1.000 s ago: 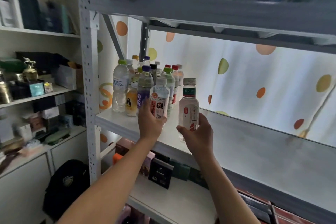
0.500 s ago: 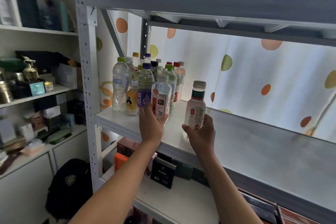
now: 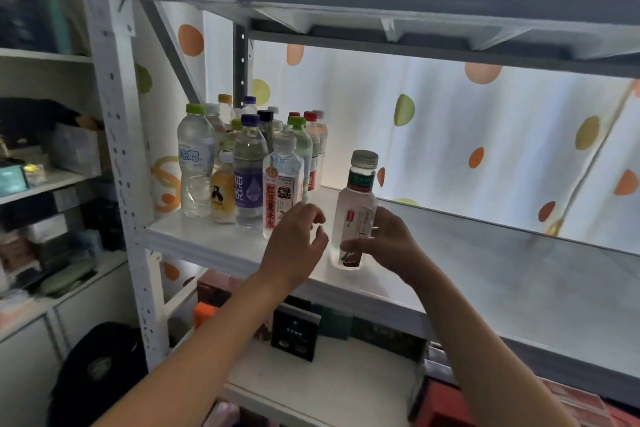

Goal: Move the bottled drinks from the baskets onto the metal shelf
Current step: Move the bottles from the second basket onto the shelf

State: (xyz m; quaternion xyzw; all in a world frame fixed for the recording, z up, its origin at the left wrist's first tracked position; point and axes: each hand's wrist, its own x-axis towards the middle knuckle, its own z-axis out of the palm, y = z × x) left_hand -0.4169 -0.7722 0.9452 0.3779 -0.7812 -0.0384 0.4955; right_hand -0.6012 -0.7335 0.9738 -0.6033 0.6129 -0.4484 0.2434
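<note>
Left hand (image 3: 294,246) now off the red-label bottle (image 3: 282,191), fingers loosely curled, empty. Right hand (image 3: 388,246) grips silver-cap bottle (image 3: 356,211) standing on metal shelf (image 3: 485,270), right of red-label bottle. Placing step; next: release.

Two bare forearms, no sleeves visible; left hand (image 3: 294,246) and right hand (image 3: 391,246) ungloved.

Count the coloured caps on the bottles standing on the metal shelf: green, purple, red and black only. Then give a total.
Green caps: 3
Purple caps: 2
Red caps: 2
Black caps: 1
Total: 8
Not counted: the silver-capped bottle that the right hand grips.
</note>
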